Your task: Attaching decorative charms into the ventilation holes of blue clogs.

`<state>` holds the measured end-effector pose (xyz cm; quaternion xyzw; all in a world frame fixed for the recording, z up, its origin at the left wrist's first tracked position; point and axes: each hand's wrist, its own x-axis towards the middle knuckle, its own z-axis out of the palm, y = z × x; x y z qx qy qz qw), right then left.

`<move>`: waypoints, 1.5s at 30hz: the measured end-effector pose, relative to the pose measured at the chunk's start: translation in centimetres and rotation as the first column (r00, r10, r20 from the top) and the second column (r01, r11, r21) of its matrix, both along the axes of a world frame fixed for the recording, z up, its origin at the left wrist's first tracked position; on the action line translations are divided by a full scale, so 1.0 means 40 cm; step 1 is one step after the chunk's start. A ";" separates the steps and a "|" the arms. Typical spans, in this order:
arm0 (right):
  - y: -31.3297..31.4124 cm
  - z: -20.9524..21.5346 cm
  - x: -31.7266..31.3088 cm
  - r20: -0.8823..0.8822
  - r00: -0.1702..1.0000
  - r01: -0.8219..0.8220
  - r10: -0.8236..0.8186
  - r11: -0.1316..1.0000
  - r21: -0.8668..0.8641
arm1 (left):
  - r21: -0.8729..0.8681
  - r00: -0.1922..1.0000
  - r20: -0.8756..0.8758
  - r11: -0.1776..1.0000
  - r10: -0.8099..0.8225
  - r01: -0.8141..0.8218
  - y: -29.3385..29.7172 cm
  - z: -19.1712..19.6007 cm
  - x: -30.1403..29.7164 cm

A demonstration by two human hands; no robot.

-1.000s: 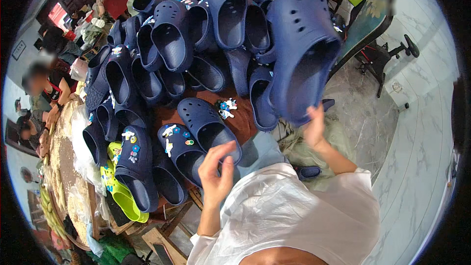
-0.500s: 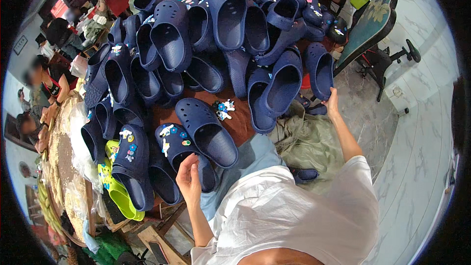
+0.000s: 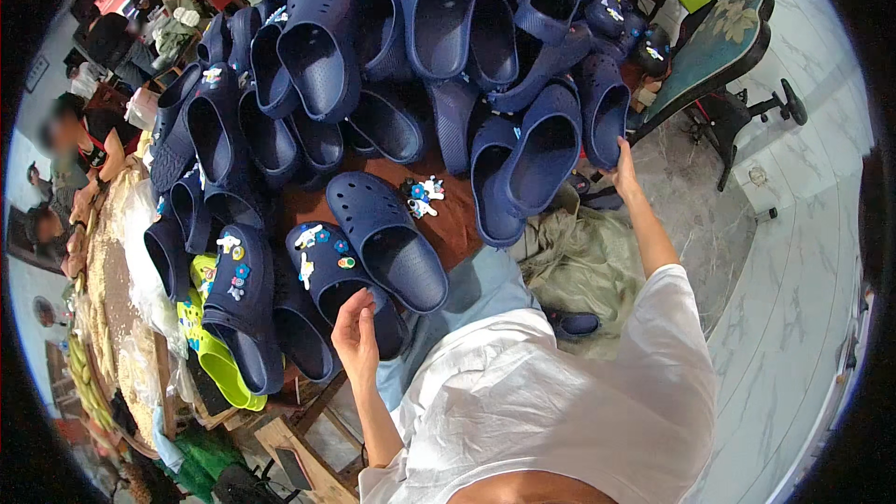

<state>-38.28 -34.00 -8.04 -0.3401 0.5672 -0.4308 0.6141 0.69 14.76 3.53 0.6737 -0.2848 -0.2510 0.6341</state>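
Observation:
My right hand (image 3: 623, 168) grips the heel end of a navy foam clog (image 3: 607, 114) at the right side of a heaped pile of similar clogs. This clog stands with its opening facing me. Close to my lap, my left hand (image 3: 357, 329) has its fingers loosely extended beside a decorated navy clog (image 3: 322, 257); whether it touches that clog I cannot tell. A plain navy clog (image 3: 397, 247) leans next to the decorated one. Small white and blue charms (image 3: 425, 196) lie on the brown cloth (image 3: 378, 171) beyond it.
Bright green clogs (image 3: 219, 359) lie at the left of the pile. Farther left stands a round table (image 3: 117, 317) bearing pale bits and plastic bags, with people around it. An office chair (image 3: 709, 47) is at the right; greenish sheeting (image 3: 588, 261) hangs beside my lap.
The view has shifted slightly. My right hand and its clog have moved a little farther from me, closer against the pile. My left hand stays by the decorated clog.

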 end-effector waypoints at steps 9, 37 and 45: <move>-0.005 -0.008 -0.025 0.193 0.980 0.048 -0.043 0.999 -0.024 | -0.009 0.999 -0.054 1.000 -0.009 0.009 -0.001 -0.004 -0.009; -0.034 -0.010 0.005 0.106 0.992 0.087 -0.072 0.985 -0.147 | -0.027 0.998 -0.062 0.999 -0.019 0.018 -0.017 -0.018 -0.002; 0.015 0.031 0.070 0.254 0.963 0.118 -0.092 0.989 -0.090 | 0.005 1.000 -0.010 1.000 0.018 -0.018 0.009 -0.024 -0.006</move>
